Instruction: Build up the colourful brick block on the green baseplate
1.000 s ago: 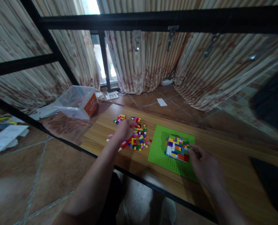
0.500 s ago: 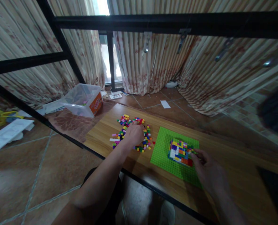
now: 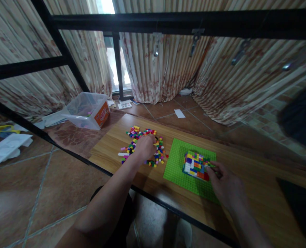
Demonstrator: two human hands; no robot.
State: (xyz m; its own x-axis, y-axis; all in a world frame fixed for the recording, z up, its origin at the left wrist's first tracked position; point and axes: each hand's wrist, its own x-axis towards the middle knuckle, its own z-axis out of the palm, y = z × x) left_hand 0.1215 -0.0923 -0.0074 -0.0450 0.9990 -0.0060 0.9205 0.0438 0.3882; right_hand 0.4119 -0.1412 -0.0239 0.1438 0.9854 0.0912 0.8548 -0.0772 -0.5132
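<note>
A spread of small, many-coloured building bricks (image 3: 131,149) lies on the wooden tabletop. My left hand (image 3: 145,147) reaches into it from above, fingers bent down and together. Its fingertips are hidden, so what they pinch does not show. To the right, a green studded baseplate (image 3: 173,165) carries a low rectangular structure of building bricks (image 3: 194,165) in white, yellow, orange, blue and red. My right hand (image 3: 225,179) closes thumb and forefinger at that structure's right edge, beside some green bricks; its other fingers curl under.
A single red brick (image 3: 167,156) lies between the spread and the baseplate. On the floor beyond the table's left end stands a clear plastic bin (image 3: 87,110) with an orange label. A black flat object (image 3: 296,203) is at the right. A dark metal bar (image 3: 168,23) crosses above.
The whole view has shifted slightly left. My left hand stays over the brick spread with its fingers drawn a little further in; my right hand stays at the structure's edge.
</note>
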